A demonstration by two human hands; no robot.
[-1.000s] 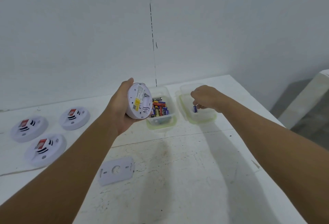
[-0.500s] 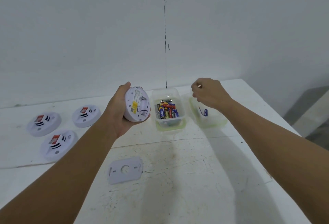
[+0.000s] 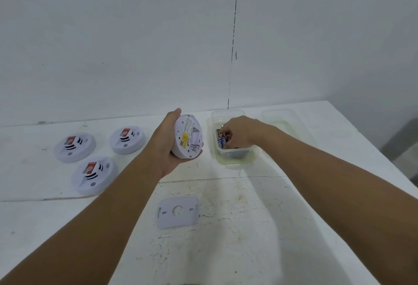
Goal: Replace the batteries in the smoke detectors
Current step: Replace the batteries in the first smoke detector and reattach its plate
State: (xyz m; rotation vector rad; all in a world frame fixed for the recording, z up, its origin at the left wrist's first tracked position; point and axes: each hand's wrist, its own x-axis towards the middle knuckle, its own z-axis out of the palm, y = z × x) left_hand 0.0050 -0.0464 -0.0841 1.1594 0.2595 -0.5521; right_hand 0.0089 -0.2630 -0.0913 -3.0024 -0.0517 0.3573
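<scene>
Left hand (image 3: 166, 146) grips the detector (image 3: 187, 136) by its rim, back side tilted up over the table (image 3: 260, 216), just left of the tub (image 3: 228, 117). Right hand (image 3: 239, 132) is down in that tub, fingers (image 3: 226, 134) curled around what looks like one battery (image 3: 222, 139) — partly hidden, so hard to be sure. Best to pinch a single cell, lift it clear, check polarity before seating it
</scene>
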